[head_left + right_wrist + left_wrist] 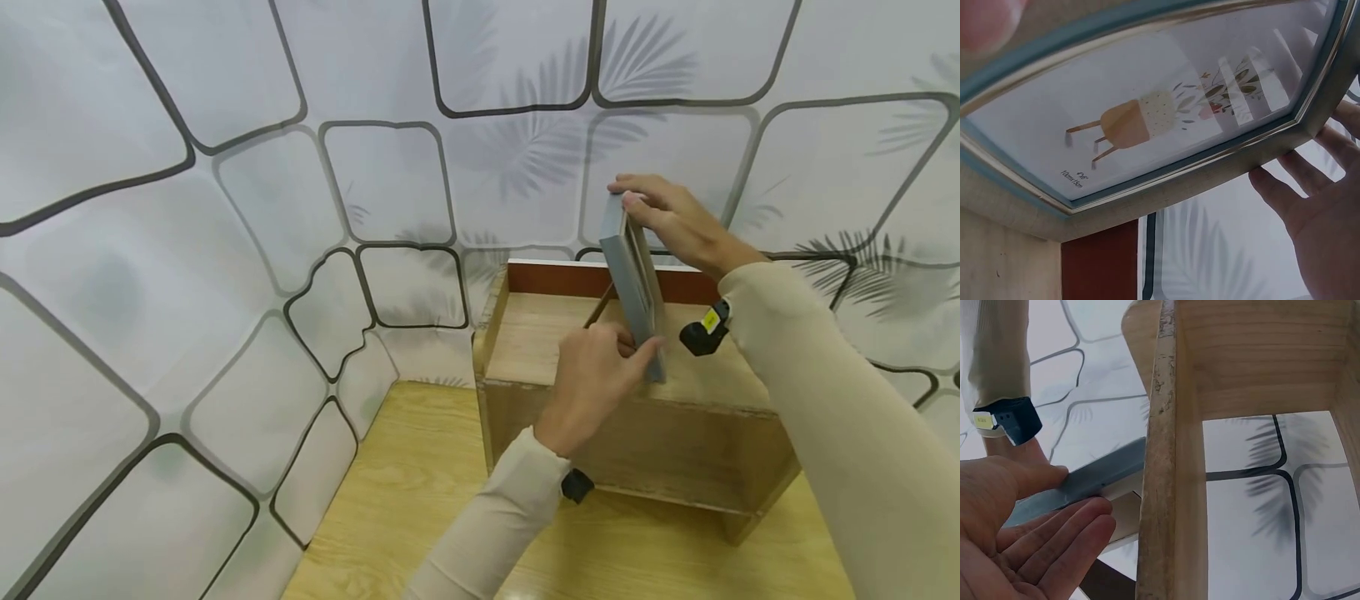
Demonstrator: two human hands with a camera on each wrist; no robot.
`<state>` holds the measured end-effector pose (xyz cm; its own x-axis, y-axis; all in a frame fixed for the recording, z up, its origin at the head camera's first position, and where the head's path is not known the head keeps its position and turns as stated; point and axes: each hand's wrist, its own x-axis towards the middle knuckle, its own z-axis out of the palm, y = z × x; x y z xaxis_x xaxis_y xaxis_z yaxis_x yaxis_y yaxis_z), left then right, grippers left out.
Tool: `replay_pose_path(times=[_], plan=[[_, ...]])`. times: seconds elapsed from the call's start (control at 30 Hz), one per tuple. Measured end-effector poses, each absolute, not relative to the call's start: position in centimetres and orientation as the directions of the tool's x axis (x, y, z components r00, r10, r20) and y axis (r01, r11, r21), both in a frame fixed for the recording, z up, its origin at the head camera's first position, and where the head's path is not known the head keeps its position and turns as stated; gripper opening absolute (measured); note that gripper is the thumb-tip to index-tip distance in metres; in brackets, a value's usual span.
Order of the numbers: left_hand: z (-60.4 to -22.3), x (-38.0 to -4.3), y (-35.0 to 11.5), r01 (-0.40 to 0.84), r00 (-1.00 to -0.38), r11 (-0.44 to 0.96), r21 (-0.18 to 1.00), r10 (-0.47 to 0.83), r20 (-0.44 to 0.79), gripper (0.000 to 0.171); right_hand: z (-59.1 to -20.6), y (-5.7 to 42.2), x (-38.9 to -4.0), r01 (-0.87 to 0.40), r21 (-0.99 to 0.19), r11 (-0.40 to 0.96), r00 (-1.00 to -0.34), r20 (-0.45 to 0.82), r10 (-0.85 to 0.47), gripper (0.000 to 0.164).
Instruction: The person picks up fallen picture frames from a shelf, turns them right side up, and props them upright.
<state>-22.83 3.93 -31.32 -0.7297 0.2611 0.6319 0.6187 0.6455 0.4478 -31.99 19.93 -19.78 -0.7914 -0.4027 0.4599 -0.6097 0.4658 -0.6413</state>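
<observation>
A picture frame (628, 279) with a blue-grey edge is held upright and slightly tilted above the top of a wooden shelf unit (525, 333). My right hand (678, 223) grips its upper end, while my left hand (596, 375) holds the lower end between thumb and fingers. Behind it a thin brown strip (600, 305) slants down. In the right wrist view, the picture frame (1172, 195) shows a print of a potted plant under glass, with the right hand (1325, 194) along its edge. The left wrist view shows the left hand (1035, 531) pinching the frame beside the shelf's edge.
The shelf unit's reddish-brown back strip (558, 279) stands against a patterned wall covering (517, 192). Below the top is an open compartment (660, 446). Yellow wood-grain floor (405, 475) stretches in front and to the left. A dark camera (705, 329) sits on the right wrist.
</observation>
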Motion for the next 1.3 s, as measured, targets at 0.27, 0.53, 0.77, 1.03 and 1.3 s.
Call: replay_pose_path(times=[0.27, 0.53, 0.77, 1.03, 1.3], plan=[[-31.3, -23.0, 3.6, 0.610, -0.754, 0.612, 0.504, 0.253, 0.606, 0.026, -20.0, 20.6, -31.9, -0.601, -0.595, 0.534, -0.799, 0.478, -0.366, 0.050], [-31.2, -23.1, 3.4, 0.590, -0.770, 0.612, 0.526, 0.232, 0.594, 0.021, -20.2, 21.8, -31.5, -0.568, -0.566, 0.598, -0.815, 0.491, -0.309, 0.052], [-31.1, -23.3, 3.4, 0.567, -0.787, 0.619, 0.543, 0.213, 0.578, 0.023, -20.1, 22.6, -31.2, -0.527, -0.570, 0.630, -0.832, 0.497, -0.246, 0.053], [-30.9, -23.6, 2.9, 0.536, -0.804, 0.639, 0.552, 0.188, 0.564, 0.025, -19.9, 23.0, -30.5, -0.459, -0.488, 0.743, -0.836, 0.521, -0.174, 0.061], [-30.8, -24.4, 2.4, 0.528, -0.811, 0.632, 0.567, 0.177, 0.558, 0.023, -19.9, 23.2, -29.7, -0.361, -0.440, 0.822, -0.831, 0.552, -0.069, 0.065]])
